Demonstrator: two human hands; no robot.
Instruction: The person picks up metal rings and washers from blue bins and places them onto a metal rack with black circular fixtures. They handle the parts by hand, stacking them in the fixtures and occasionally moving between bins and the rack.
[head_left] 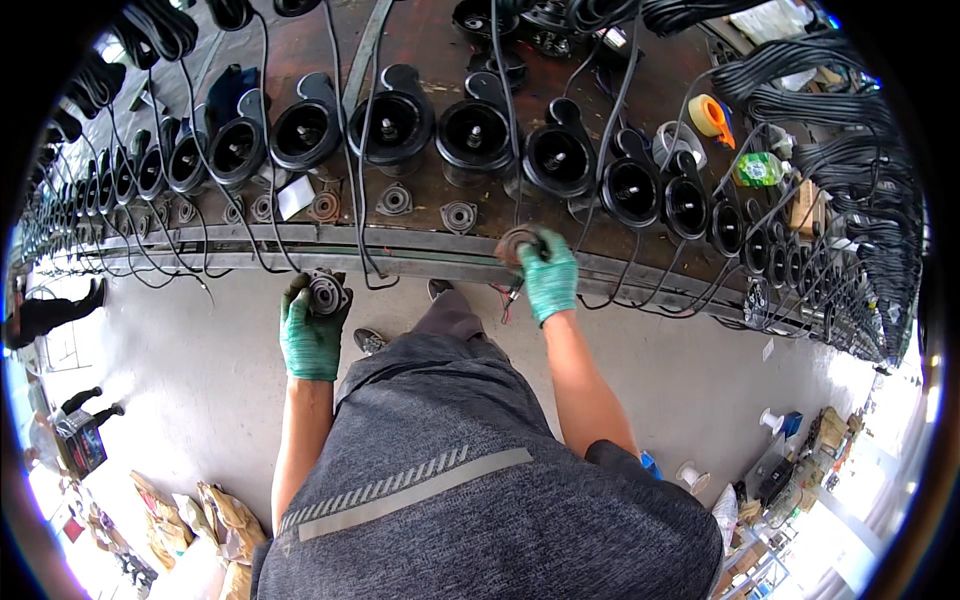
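My left hand (pixel 308 348), in a green-coated glove, is closed around a dark round metal flange (pixel 327 294) in front of the bench edge. Farther right, my right hand (pixel 550 280) wears a matching glove and grips a brownish round flange (pixel 519 244) over the metal rail (pixel 440 264). Similar flanges (pixel 396 200) lie spaced along the near part of the bench, one of them a rustier flange (pixel 324 207). Behind them runs a long row of black round housings (pixel 393 126), open side facing me, with black cords hanging across the front.
A white card (pixel 296 198) lies among the flanges. To the right are an orange tape roll (pixel 708 116), a green-labelled bottle (pixel 758 170) and thick coiled cable bundles (pixel 830 75). Paper sacks (pixel 230 520) stand at lower left. Another person's dark-clothed leg (pixel 60 313) shows at far left.
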